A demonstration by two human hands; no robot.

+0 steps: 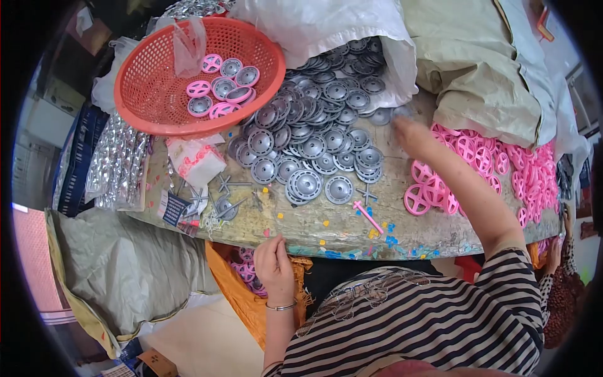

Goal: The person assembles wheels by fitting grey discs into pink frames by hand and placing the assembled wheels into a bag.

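My right hand [411, 133] reaches over the table at the right end of a pile of grey plastic wheel discs [313, 144]. Its fingers are blurred, and a smeared greyish shape is at the fingertips; whether they grip it I cannot tell. My left hand [274, 262] is at the table's front edge with curled fingers, and anything inside them is hidden. Pink spoked wheel rings [433, 188] lie in a heap below and to the right of my right forearm. A pink plastic rod [368, 217] and a grey star-ended piece [367, 193] lie on the table between the two hands.
A red perforated basket [135, 103] at the back left holds several pink-and-grey wheels. A white sack [339, 25] spills the grey discs. A beige sack [483, 75] stands behind the pink rings. An orange bag [235, 295] hangs below the table edge. Another person's hand [554, 254] shows at far right.
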